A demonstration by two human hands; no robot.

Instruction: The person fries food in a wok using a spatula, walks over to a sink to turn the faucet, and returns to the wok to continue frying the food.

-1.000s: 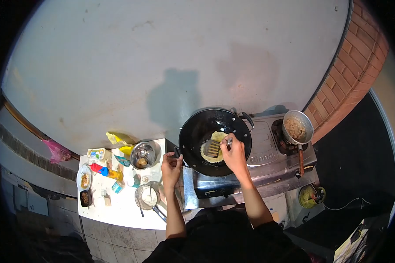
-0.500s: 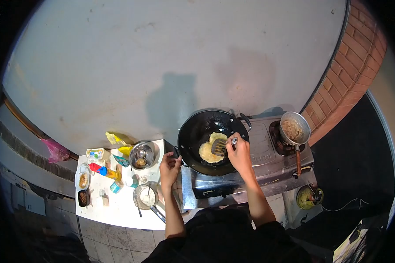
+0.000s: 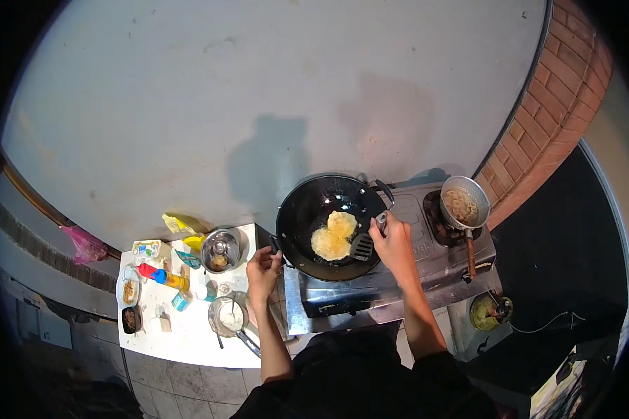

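Note:
A black wok (image 3: pixel 304 202) rests on the stove, its inside shiny with oil. Two pale yellow fried pieces, the upper one (image 3: pixel 342 224) and the lower one (image 3: pixel 330 245), lie touching in it. My right hand (image 3: pixel 394 241) is closed round the handle of a slotted spatula (image 3: pixel 361 247). The spatula's dark blade lies in the wok, just right of the lower piece. My left hand (image 3: pixel 263 274) is closed at the wok's left side handle (image 3: pixel 273 244), with part of the grip hidden by the fingers.
Right of the wok, a saucepan (image 3: pixel 466 202) of food sits on the second burner. The white table (image 3: pixel 189 335) at left carries a metal bowl (image 3: pixel 221 251), a pan of white batter (image 3: pixel 228 315), bottles and small dishes. A grey wall (image 3: pixel 189 105) rises behind.
The spatula has moved off the top of the fried pieces to their right, its blade now turned lower. My right hand shifted slightly right. My left hand stays at the wok handle.

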